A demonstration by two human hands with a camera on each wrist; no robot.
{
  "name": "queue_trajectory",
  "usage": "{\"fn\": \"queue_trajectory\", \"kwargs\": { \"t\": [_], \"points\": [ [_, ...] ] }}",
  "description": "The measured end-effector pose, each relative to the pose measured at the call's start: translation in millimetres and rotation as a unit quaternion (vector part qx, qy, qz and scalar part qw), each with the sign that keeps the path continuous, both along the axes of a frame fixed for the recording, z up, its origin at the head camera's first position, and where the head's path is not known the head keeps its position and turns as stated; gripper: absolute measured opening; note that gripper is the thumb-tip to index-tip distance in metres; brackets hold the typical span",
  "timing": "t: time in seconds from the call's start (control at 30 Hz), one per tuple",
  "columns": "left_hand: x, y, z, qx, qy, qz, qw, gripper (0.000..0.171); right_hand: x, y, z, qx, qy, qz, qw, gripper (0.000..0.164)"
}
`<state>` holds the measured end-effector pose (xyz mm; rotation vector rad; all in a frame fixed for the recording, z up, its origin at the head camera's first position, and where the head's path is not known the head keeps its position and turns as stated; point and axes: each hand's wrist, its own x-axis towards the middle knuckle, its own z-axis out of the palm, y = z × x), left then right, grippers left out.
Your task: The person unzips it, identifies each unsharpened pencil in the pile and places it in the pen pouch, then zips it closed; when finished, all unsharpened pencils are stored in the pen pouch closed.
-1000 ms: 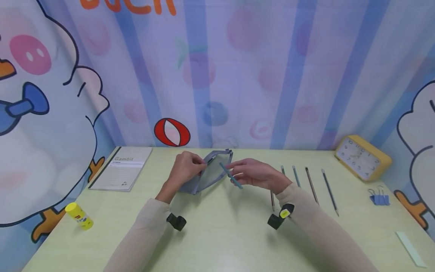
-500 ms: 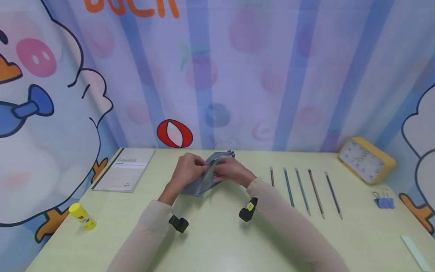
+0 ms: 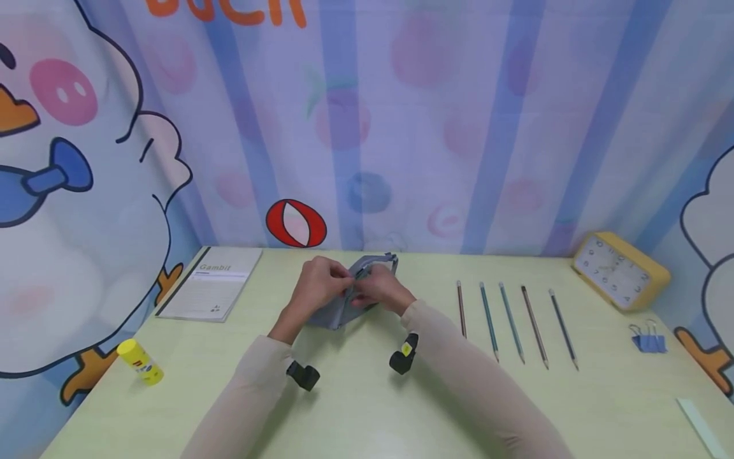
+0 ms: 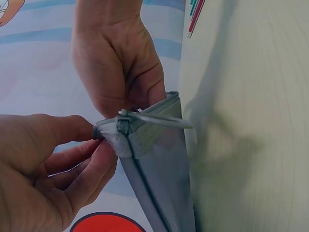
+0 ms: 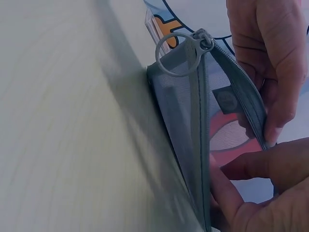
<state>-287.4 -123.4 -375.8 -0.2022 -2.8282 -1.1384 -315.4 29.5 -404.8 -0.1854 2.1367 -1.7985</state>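
Observation:
A grey-blue mesh zip pouch [image 3: 328, 317] stands unzipped near the back of the table. My left hand [image 3: 317, 285] pinches one edge of its mouth between thumb and fingers, holding it apart from the other edge. My right hand [image 3: 383, 287] reaches into the opening from the right, its fingertips partly hidden by the pouch wall. In the right wrist view, a round pull ring [image 5: 158, 54] hangs at the zip's end. The teal pencil carried earlier is hidden from sight; I cannot tell if the right fingers still hold it.
Several pencils [image 3: 510, 323] lie spaced in a row to the right. Beyond them are a yellow clock [image 3: 622, 271], a blue binder clip [image 3: 650, 343] and a pale green strip [image 3: 701, 426]. A notebook [image 3: 211, 284] and yellow glue stick [image 3: 140, 362] lie left.
My right hand has moved left from beside the pouch into its mouth, taking the teal pencil out of sight. My left hand has kept its pinch on the edge.

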Motion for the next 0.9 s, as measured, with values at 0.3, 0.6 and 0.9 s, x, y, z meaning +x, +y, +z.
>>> {"fn": "queue_trajectory", "kwargs": {
  "t": [0.3, 0.6, 0.9],
  "points": [
    [0.2, -1.4, -0.2, -0.001, -0.005, 0.003, 1.0000, 0.013, 16.3, 9.3, 14.4, 0.103, 0.045, 0.019, 0.993, 0.036],
    [-2.8, -3.6, 0.0, -0.001, -0.013, 0.012, 0.9998, 0.015, 53.4, 26.9, 25.2, 0.103, 0.087, 0.073, 0.988, 0.047],
    [-3.4, -5.3, 4.7, 0.010, -0.012, 0.025, 0.9996, 0.015, 78.8, 34.3, 11.0, 0.047, 0.064, 0.130, 0.988, 0.038]
  ]
}}
